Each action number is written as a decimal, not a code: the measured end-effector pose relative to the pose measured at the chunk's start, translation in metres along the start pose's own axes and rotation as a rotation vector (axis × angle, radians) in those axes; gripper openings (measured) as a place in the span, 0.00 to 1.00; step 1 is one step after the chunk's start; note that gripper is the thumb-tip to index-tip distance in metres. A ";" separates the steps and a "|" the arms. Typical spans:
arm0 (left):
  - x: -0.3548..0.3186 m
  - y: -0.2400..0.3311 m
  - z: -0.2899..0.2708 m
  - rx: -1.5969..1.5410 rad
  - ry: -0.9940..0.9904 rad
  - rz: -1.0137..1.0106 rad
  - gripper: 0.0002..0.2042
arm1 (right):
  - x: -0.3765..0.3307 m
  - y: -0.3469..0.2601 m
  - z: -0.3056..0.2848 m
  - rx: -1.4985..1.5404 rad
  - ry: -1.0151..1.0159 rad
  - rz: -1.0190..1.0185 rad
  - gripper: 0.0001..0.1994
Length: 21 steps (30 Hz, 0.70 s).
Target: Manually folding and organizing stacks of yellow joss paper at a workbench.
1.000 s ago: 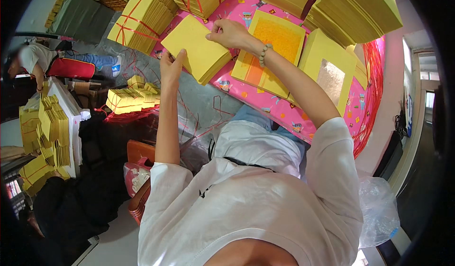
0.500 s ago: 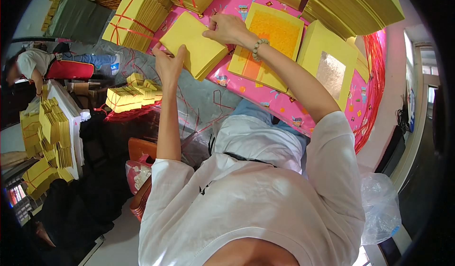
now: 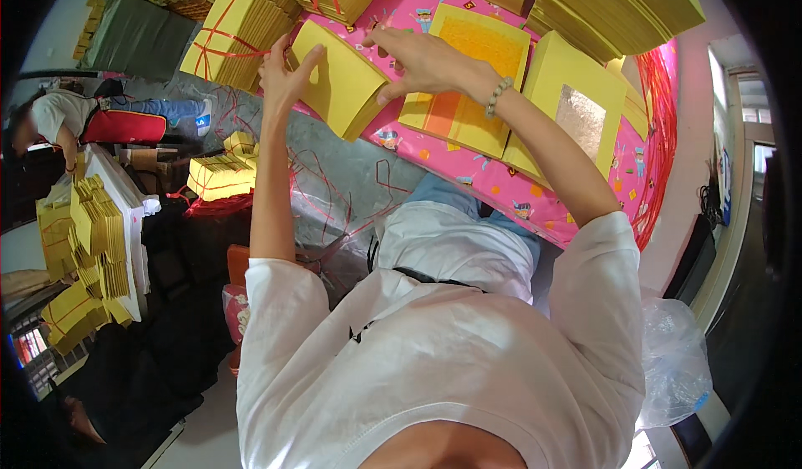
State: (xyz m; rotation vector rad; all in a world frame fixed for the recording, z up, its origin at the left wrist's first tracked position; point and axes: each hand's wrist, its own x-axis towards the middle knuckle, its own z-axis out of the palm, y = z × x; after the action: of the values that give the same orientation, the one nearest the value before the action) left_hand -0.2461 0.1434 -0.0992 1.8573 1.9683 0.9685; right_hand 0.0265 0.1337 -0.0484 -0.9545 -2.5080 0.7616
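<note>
A thick stack of yellow paper sheets (image 3: pixel 338 85) lies tilted at the near left edge of the pink table, its near edge slightly bowed. My left hand (image 3: pixel 284 78) is at the stack's left side, thumb stretched over the top sheet and fingers spread along the far left edge. At the right side is my right hand (image 3: pixel 434 64), a bead bracelet on its wrist, with thumb and fingers spread apart near the stack's right edge. Neither hand is closed round the paper. Beside my right hand lies a yellow stack with an orange printed top (image 3: pixel 478 43).
Another yellow stack bears a silvery foil square (image 3: pixel 582 118). Yellow bundles tied with red ribbon (image 3: pixel 234 39) stand at the far left, with a tall stack (image 3: pixel 614 10) at the far right. Red strands (image 3: pixel 662 152) hang over the table's right end. A person (image 3: pixel 63 118) is at the left.
My right hand has shifted slightly right and spread its fingers, coming off the top of the stack. My left hand has moved up and left along the edge. The stack now looks more bowed.
</note>
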 end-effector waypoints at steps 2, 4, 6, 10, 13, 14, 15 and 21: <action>0.011 0.000 0.005 -0.108 -0.082 -0.066 0.34 | -0.003 -0.001 0.005 -0.089 0.060 -0.069 0.37; 0.012 -0.003 0.006 -0.212 -0.161 -0.135 0.33 | -0.001 -0.002 0.010 -0.124 0.086 -0.038 0.36; 0.008 0.011 0.004 -0.273 -0.217 -0.191 0.31 | -0.002 -0.001 0.009 -0.113 0.072 -0.019 0.35; 0.010 0.005 0.006 -0.260 -0.194 -0.156 0.36 | -0.001 -0.001 0.010 -0.117 0.053 -0.007 0.32; 0.009 0.015 0.008 -0.270 -0.202 -0.169 0.35 | -0.002 0.004 0.010 -0.116 0.025 0.011 0.31; 0.009 0.014 0.009 -0.284 -0.194 -0.165 0.35 | -0.002 0.005 0.011 -0.115 0.025 0.009 0.31; 0.009 0.013 0.010 -0.298 -0.185 -0.160 0.35 | -0.001 0.006 0.012 -0.107 0.027 -0.001 0.31; 0.006 0.018 0.007 -0.309 -0.211 -0.195 0.37 | -0.007 0.008 0.012 -0.085 0.055 -0.030 0.30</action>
State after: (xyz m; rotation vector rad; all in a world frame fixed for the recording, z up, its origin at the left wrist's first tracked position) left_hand -0.2284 0.1501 -0.0918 1.5028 1.7255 0.9164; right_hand 0.0297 0.1302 -0.0636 -0.9508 -2.5190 0.6157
